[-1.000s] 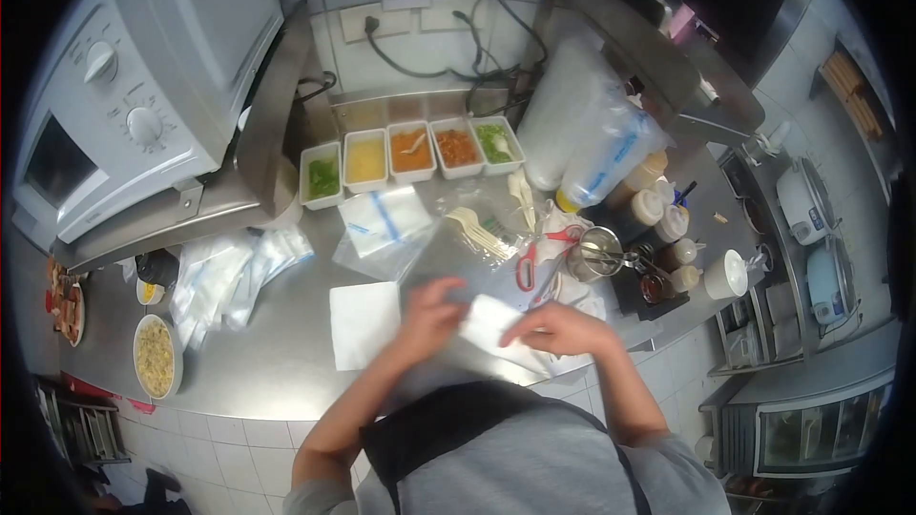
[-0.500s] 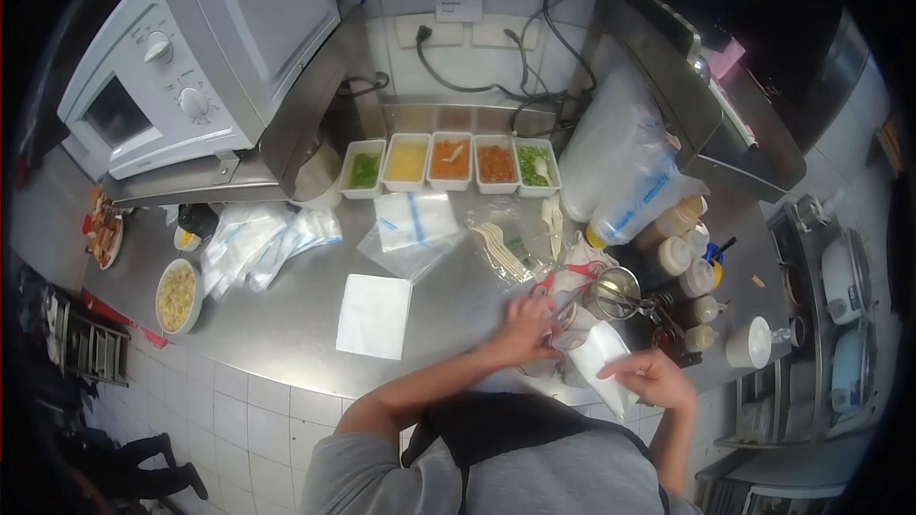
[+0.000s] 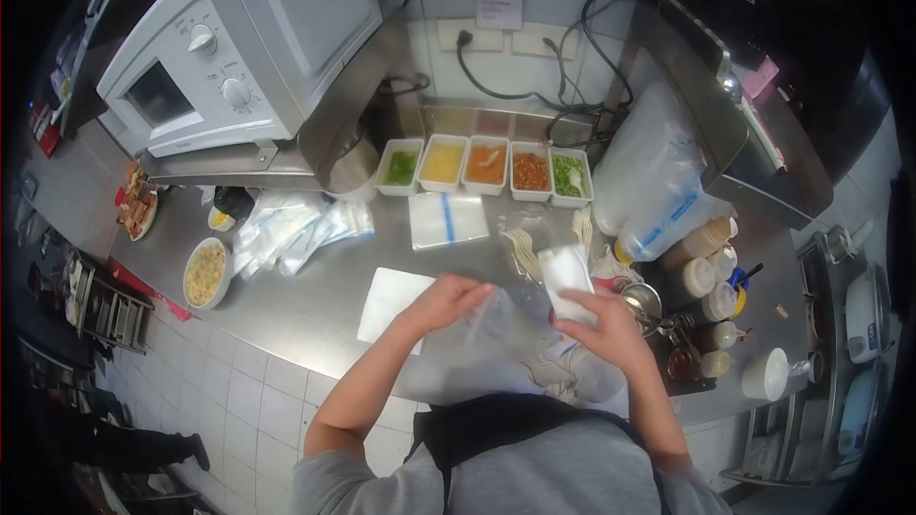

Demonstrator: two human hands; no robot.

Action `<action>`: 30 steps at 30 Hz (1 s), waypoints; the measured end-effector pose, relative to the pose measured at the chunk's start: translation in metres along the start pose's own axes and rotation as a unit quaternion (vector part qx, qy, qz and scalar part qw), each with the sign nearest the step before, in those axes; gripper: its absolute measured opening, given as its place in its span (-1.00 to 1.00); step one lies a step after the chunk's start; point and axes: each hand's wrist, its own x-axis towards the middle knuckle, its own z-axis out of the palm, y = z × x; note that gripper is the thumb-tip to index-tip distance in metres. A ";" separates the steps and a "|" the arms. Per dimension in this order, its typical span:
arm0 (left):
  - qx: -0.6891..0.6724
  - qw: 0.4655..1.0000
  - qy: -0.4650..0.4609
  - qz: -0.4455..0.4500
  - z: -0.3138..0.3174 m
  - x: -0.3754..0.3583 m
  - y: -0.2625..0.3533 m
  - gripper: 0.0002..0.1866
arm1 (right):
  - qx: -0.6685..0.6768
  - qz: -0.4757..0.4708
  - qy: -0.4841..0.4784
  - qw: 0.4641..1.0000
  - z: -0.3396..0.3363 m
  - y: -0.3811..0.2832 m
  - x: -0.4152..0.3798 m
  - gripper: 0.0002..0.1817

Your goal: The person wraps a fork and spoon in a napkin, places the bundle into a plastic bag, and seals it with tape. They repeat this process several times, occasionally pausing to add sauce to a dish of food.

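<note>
My left hand [image 3: 447,303] pinches the edge of a clear plastic bag [image 3: 489,329], which hangs blurred over the front of the counter. My right hand [image 3: 603,326] grips a folded white paper napkin [image 3: 567,272], held to the right of the bag. Partly behind my left wrist lies a flat white paper sheet [image 3: 382,298]. Farther back rests a clear bag with a blue stripe [image 3: 448,219]. Wooden forks [image 3: 521,254] in clear wrapping sit behind the napkin. Beside my right hand stands a metal container [image 3: 641,303] with utensils, partly hidden.
Several white tubs [image 3: 442,162] of chopped food line the back wall. A microwave [image 3: 224,57] stands on a shelf at left, above piled plastic bags [image 3: 296,229] and a bowl of food [image 3: 206,272]. Sauce bottles [image 3: 708,272] and a white cup [image 3: 765,374] crowd the right side.
My left hand has moved left and up, now pinching a clear bag; the loose one under the striped bag is gone from there. My right hand has raised the napkin away from the front edge.
</note>
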 end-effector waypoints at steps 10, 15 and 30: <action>-0.044 0.973 0.195 -0.117 -0.036 -0.034 -0.028 -0.58 | 0.165 0.018 -0.110 0.980 0.086 0.014 0.033 -0.75; 0.389 0.823 0.356 -0.211 -0.034 -0.070 -0.113 -0.66 | 0.271 0.084 -0.076 0.956 0.086 0.058 0.024 -0.81; -0.055 0.970 0.211 -0.111 -0.034 -0.035 0.004 -0.66 | 0.465 0.189 0.088 0.861 0.131 0.036 0.033 -0.79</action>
